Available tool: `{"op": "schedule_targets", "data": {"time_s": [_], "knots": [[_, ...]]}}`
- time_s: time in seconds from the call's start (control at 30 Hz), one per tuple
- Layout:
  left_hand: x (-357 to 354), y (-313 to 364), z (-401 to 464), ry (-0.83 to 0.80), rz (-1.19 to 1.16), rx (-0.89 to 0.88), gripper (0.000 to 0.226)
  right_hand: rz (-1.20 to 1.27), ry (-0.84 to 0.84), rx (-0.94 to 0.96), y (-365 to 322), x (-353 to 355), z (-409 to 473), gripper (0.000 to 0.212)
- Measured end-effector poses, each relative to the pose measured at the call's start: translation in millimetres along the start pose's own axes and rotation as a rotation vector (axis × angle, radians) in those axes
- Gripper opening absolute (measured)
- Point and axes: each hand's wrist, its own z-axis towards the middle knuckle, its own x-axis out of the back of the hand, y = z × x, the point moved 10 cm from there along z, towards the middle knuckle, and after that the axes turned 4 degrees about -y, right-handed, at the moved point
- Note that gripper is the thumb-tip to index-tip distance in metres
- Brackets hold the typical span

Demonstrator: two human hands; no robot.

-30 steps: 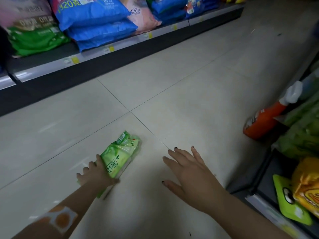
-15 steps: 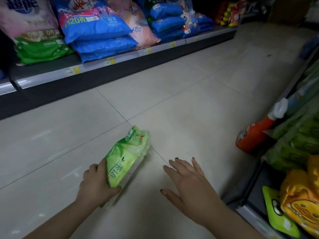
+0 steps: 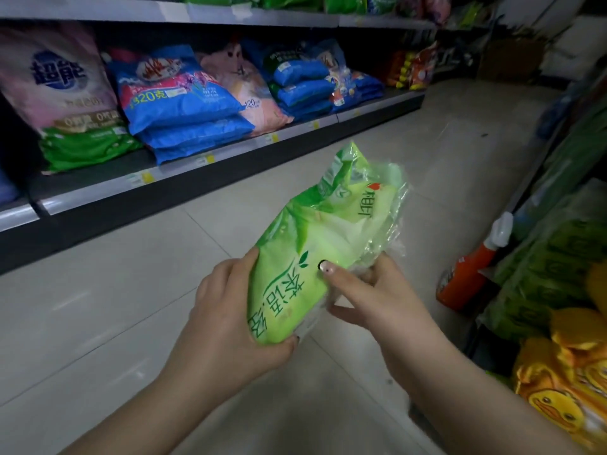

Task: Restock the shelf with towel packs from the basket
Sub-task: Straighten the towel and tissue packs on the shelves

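Midway, likely: left hand and right hand both grip green towel pack at centre, above floor; not yet shelved; basket unseen; shelf at 3 o'clock.

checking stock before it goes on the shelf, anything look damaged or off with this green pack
The green pack, held by the left hand and right hand, has loose, crumpled clear wrap bunched along its upper right edge. No tear or spill is visible. An orange spray bottle lies tilted at the right shelf's foot.
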Motion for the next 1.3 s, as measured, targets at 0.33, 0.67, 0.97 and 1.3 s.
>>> {"op": "schedule_targets", "data": {"time_s": [0.33, 0.67, 0.97, 1.3], "knots": [[111, 104, 60, 0.189, 0.077, -0.204, 0.113, 0.088, 0.068, 0.246, -148, 21, -4, 0.048], [197, 185, 96, 0.277, 0.121, -0.339, 0.113, 0.122, 0.074, 0.432, -263, 36, -14, 0.054], [272, 278, 115, 0.489, -0.122, -0.513, 0.078, 0.142, 0.213, 0.697, -386, 79, -61, 0.05], [298, 401, 129, 0.634, -0.442, -0.684, 0.108, 0.075, 0.461, 0.901, -481, 157, -154, 0.069]]}}
